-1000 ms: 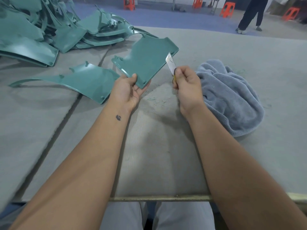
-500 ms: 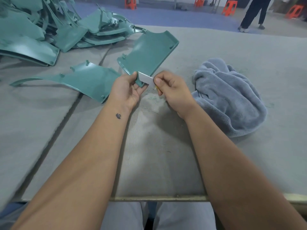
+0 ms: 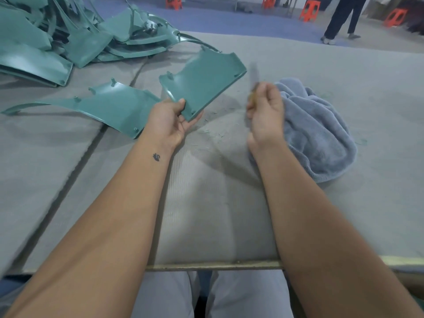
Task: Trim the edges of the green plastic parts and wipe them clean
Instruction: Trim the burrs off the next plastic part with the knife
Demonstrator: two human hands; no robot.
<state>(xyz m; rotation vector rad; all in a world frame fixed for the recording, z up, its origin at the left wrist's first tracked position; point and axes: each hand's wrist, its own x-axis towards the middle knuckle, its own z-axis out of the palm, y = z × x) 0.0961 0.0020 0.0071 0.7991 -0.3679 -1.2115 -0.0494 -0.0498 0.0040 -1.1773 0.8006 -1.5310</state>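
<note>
Glossy plastic part [image 3: 202, 83], fluffy cloth towel [image 3: 319, 134]

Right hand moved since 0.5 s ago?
Yes. The right hand pulled right, off the held green part, and now sits against the gray towel.

Legible text, labels, brands, nos., signs: none found. Only mark present: small dark tattoo [image 3: 156, 157] on left forearm, shape not readable as letter or no. Green plastic part [image 3: 202, 81] in left hand [image 3: 171, 122]: no print visible. Grey towel [image 3: 319, 134], desk [image 3: 206, 203]: unmarked.
</note>
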